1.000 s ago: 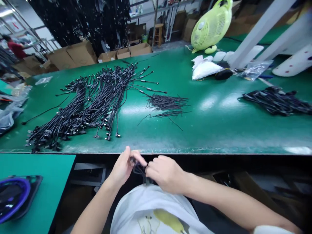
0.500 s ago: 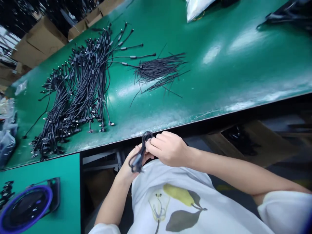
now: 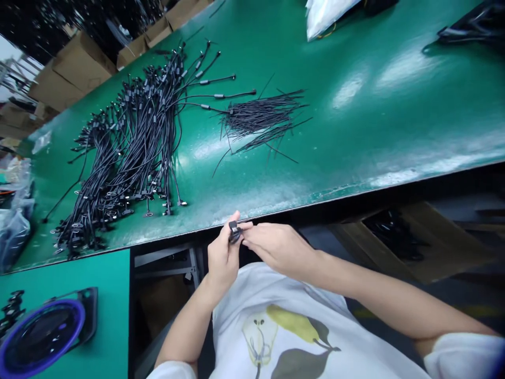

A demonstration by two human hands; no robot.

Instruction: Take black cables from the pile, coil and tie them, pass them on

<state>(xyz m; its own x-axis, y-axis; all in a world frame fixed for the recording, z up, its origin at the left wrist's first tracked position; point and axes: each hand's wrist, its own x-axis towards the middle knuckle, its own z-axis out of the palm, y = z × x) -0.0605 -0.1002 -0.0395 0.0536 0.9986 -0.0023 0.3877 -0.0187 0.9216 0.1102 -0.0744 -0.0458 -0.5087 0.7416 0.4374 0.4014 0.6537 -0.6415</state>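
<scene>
In front of my waist, just off the table's near edge, my left hand (image 3: pixel 223 258) is closed around a black cable (image 3: pixel 235 231). The cable is bundled up small, with a connector end showing above the fingers. My right hand (image 3: pixel 280 247) meets it from the right, its fingertips pinched together against the bundle. Most of the bundle is hidden between the hands. On the green table (image 3: pixel 343 147) lie a large heap of black cables (image 3: pixel 138 131) with connectors and a pile of thin black ties (image 3: pixel 264 116).
Cardboard boxes (image 3: pixel 82 63) line the table's far left side. A white bag (image 3: pixel 327 18) lies at the back and black plastic (image 3: pixel 469 26) at the right. A purple-rimmed round device (image 3: pixel 43 337) sits at lower left. An open carton (image 3: pixel 445 242) stands below, right.
The cable bundle has turned in my hands, so its loops no longer show. My left hand has risen and turned more upright. My right hand's fingers have straightened. The view has shifted slightly.
</scene>
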